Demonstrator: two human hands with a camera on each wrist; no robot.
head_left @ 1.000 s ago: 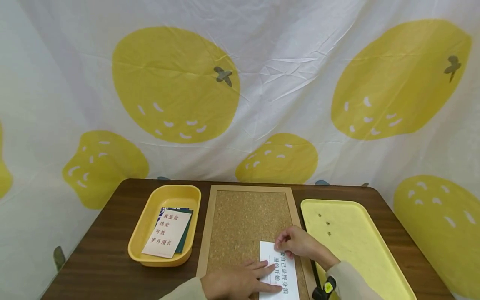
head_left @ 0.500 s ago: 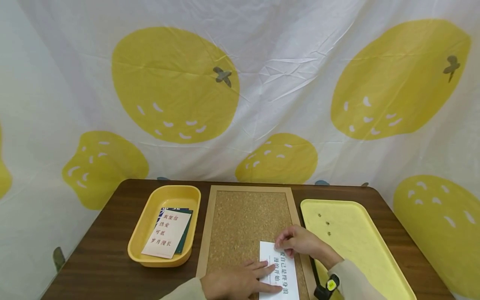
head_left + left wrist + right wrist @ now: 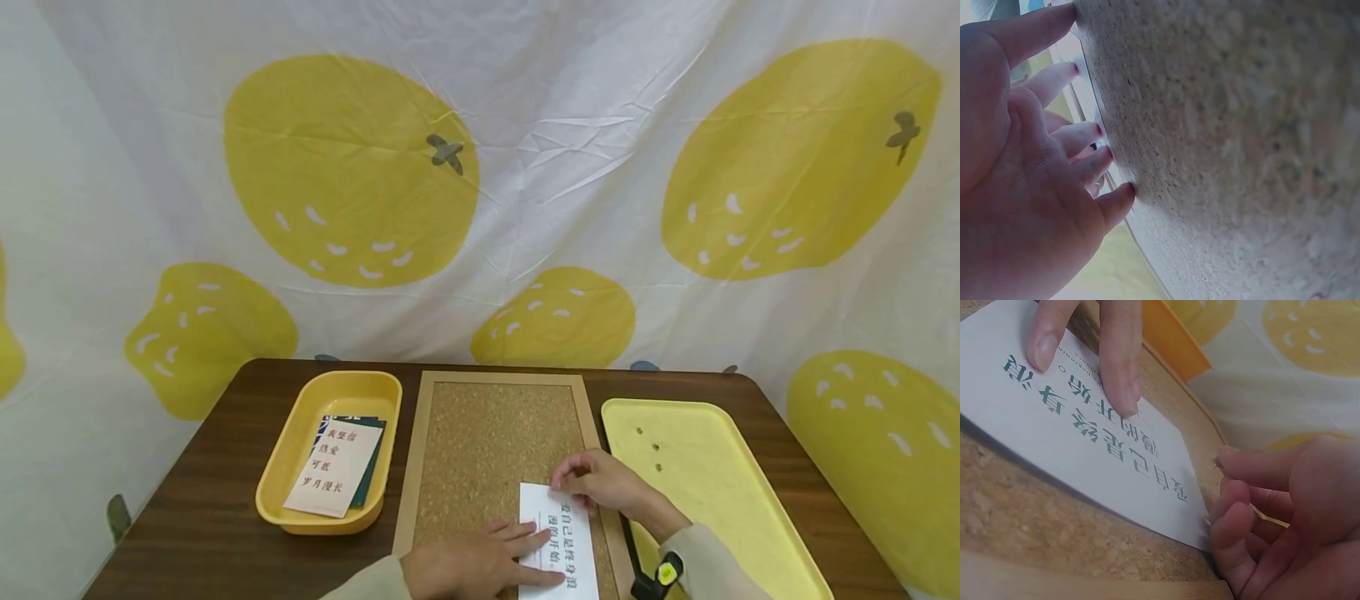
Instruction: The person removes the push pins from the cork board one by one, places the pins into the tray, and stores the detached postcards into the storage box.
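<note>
A white card (image 3: 557, 546) with printed characters lies near the right side of the corkboard (image 3: 491, 446). My left hand (image 3: 480, 560) rests with spread, fairly straight fingers on the card, its fingertips pressing the paper in the right wrist view. At the card's far end is my right hand (image 3: 600, 482), fingers curled. It pinches a thumbtack (image 3: 1216, 462), a tiny metal glint at the fingertips in the right wrist view. The lower fingers of that hand touch the card's corner. In the left wrist view, the left fingertips line the card's edge above the cork.
To the left, a yellow basin (image 3: 273, 467) holds several cards, the pinkish one (image 3: 333, 467) on top. On the right a pale yellow tray (image 3: 720, 492) carries 3 small thumbtacks (image 3: 656, 447). The board's wooden frame (image 3: 427, 417) surrounds the cork. A lemon-print curtain (image 3: 525, 183) hangs behind the table.
My right hand has shifted very slightly at the card's far end, its wrist turning and the watch moving a little right. The left hand and the card stay in place.
</note>
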